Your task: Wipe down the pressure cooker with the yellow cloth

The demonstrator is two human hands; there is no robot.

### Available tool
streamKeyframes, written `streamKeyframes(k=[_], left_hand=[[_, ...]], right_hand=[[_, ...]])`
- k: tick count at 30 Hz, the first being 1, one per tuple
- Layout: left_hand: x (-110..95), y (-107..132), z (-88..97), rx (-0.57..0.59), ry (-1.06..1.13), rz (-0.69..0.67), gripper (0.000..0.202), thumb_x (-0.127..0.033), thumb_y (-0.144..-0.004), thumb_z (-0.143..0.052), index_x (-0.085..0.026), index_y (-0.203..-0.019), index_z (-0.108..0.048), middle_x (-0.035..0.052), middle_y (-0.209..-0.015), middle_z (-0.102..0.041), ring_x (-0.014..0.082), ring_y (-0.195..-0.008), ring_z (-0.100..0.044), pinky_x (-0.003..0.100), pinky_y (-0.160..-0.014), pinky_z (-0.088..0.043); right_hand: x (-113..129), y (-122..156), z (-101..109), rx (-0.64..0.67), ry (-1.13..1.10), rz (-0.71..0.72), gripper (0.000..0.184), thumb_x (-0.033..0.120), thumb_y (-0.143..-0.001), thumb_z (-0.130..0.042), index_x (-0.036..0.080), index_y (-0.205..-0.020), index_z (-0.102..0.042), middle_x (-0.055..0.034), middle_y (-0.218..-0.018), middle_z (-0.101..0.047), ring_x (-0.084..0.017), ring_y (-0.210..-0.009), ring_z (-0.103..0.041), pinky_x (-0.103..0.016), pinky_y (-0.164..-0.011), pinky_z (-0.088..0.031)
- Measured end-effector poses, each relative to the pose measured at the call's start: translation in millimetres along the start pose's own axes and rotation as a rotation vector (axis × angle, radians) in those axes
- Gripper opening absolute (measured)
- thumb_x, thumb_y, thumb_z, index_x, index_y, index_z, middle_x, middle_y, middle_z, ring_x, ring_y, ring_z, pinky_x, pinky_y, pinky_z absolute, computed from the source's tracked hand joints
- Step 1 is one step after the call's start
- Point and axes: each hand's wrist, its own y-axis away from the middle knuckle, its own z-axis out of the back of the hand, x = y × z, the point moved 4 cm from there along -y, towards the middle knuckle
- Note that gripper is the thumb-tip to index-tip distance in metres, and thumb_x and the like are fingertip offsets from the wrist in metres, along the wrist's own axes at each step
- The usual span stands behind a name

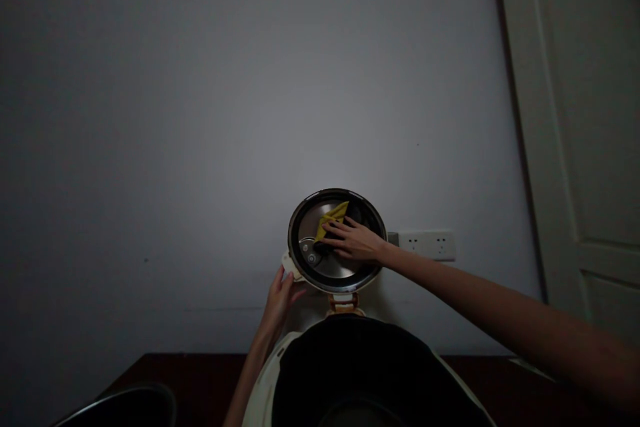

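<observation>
An electric cooker with a pale body stands before me, its lid raised on a hinge at the back. The lid's round metal inner side, with a dark ring and small valve fittings, faces me. My right hand presses a yellow and dark cloth against that metal, fingers spread over it. At the lid's lower left edge my left hand grips the pale tab between thumb and fingers. The cooker's inside is dark.
The cooker stands on a dark reddish table against a grey wall. A dark round pot sits at the lower left. A white socket strip is on the wall right of the lid, and a pale door stands farther right.
</observation>
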Motion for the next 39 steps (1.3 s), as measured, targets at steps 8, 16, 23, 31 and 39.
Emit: streamKeyframes(k=[8,16,23,31,39], left_hand=[[5,-2,2.4,-0.006,0.083,-0.026,0.067,-0.032,-0.066,-0.077,-0.019,-0.128,-0.054,0.0128,-0.122,-0.063,0.0222,-0.093,-0.067,0.034,-0.083,-0.054],[2,-1,-2.5,-0.040,0.090,-0.059,0.059,-0.029,-0.066,-0.076,-0.017,-0.121,-0.059,0.0100,-0.113,-0.068,0.0198,-0.092,-0.067,0.032,-0.086,-0.052],[5,-7,1.6,-0.007,0.046,-0.089,0.057,-0.029,-0.070,-0.074,-0.014,-0.122,-0.057,0.0109,-0.111,-0.069,0.0200,-0.092,-0.068,0.030,-0.083,-0.053],[1,-3,-0.2,0.002,0.015,-0.105,0.058,-0.027,-0.075,-0.071,-0.014,-0.128,-0.054,0.0097,-0.108,-0.071,0.0200,-0.092,-0.068,0.028,-0.081,-0.054],[0,0,-4.6,-0.060,0.050,-0.090,0.055,-0.022,-0.074,-0.071,-0.013,-0.126,-0.056,0.0112,-0.110,-0.070,0.0213,-0.094,-0.068,0.031,-0.085,-0.053]], right_hand=[[1,-56,-1,-0.018,0.033,0.082,0.038,0.037,-0.097,-0.041,0.033,-0.134,-0.048,-0.0084,-0.146,-0.041,-0.029,-0.133,-0.037,-0.056,-0.100,-0.034],[-10,-45,1,-0.044,0.129,-0.091,0.042,0.032,-0.094,-0.048,0.026,-0.136,-0.047,-0.0101,-0.146,-0.040,-0.032,-0.132,-0.037,-0.054,-0.100,-0.036],[-12,-23,15,-0.023,0.321,-0.342,0.037,0.016,-0.094,-0.040,0.012,-0.129,-0.053,-0.0216,-0.125,-0.055,-0.033,-0.111,-0.053,-0.052,-0.097,-0.035],[-11,13,12,0.131,0.306,-0.396,0.030,0.008,-0.091,-0.034,0.006,-0.100,-0.063,-0.0196,-0.095,-0.061,-0.030,-0.088,-0.059,-0.047,-0.078,-0.045],[34,36,0,0.247,0.132,-0.333,0.024,0.010,-0.091,-0.038,0.011,-0.102,-0.060,-0.0192,-0.101,-0.059,-0.029,-0.089,-0.058,-0.036,-0.066,-0.049]])
